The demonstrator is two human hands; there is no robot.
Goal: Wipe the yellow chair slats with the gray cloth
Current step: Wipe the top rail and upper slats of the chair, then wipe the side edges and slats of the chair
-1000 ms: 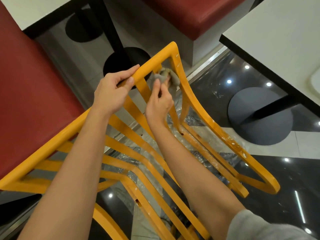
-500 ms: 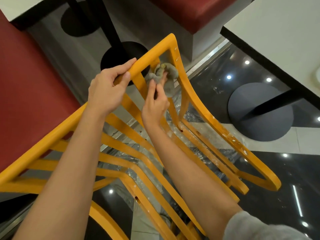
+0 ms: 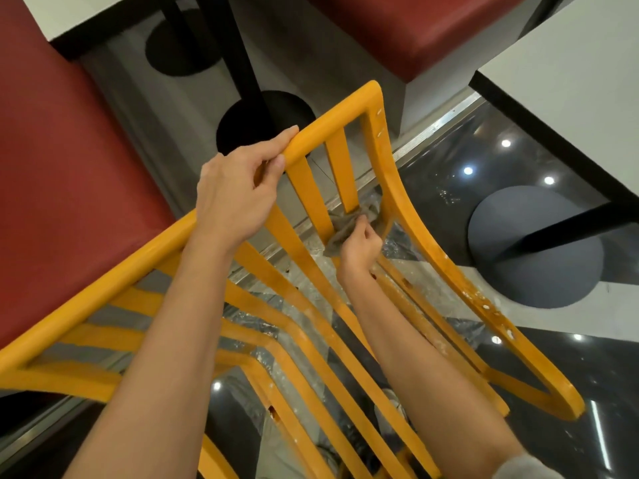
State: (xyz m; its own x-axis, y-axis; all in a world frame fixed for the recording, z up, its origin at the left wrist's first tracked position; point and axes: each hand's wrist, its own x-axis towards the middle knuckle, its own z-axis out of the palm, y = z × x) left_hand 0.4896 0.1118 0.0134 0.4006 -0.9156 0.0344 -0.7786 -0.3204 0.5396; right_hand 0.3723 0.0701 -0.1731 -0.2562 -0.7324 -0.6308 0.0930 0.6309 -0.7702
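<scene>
Head view: left hand (image 3: 231, 202) grips chair rail (image 3: 325, 133); right hand (image 3: 359, 245) pinches gray cloth (image 3: 345, 226) against slat (image 3: 344, 174). Risk: cloth snagging between slats.

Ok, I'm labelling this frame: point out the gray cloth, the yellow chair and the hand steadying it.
gray cloth (image 3: 340, 233): head view, bunched fabric beside the slat.
yellow chair (image 3: 332, 126): head view, top rail.
left hand (image 3: 235, 198): head view, back of hand.

Both bare forearms reach forward, hands apart and working.

The left hand (image 3: 235, 198) curls over a rail, thumb beneath and fingers wrapped on top, wrist straight. The right hand (image 3: 359, 245), lower and farther out, bunches fabric in curled fingers; its fingertips seem hidden behind the knuckles. A gray sleeve cuff (image 3: 525, 468) shows at the right elbow.
</scene>
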